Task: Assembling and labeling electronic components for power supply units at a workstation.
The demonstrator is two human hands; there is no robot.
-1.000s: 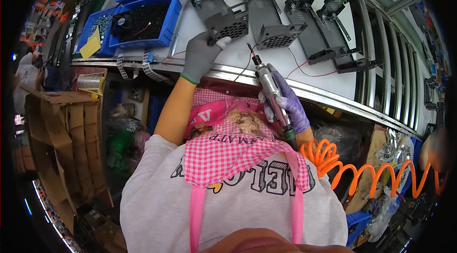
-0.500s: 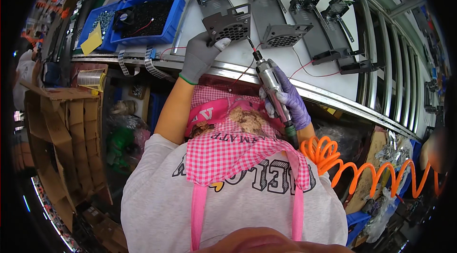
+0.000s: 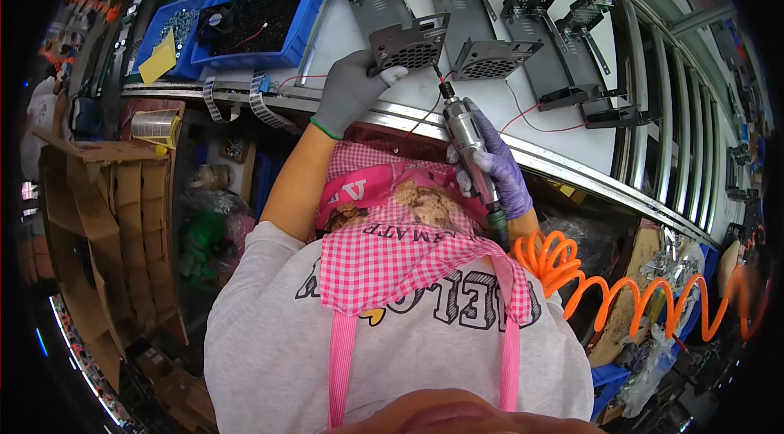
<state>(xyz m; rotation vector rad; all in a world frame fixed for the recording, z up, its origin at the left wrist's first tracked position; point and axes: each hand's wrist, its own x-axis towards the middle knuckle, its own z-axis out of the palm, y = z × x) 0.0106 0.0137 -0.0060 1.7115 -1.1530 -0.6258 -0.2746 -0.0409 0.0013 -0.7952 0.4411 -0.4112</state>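
Note:
My left hand (image 3: 351,95), in a grey glove with a green cuff, is closed on the near left edge of a black metal bracket (image 3: 408,46) with a honeycomb-perforated end. My right hand (image 3: 502,169), in a purple glove, is wrapped round a silver air screwdriver (image 3: 465,136). The screwdriver slants up and left; its bit tip is close to the bracket's lower right corner, and I cannot tell whether it touches. A second bracket (image 3: 492,60) of the same kind lies just right of the tip. Thin red and black wires run beside both.
More black brackets (image 3: 554,95) stand on the white tabletop (image 3: 588,148) to the right. Blue bins (image 3: 304,34) of screws and small black parts are at the upper left. An orange coiled hose (image 3: 608,295) stretches right from the screwdriver. A metal rail (image 3: 563,166) edges the table.
My left hand and the bracket have shifted a little to the right and tilted slightly. The screwdriver has moved slightly right, with its tip still near the bracket's corner.

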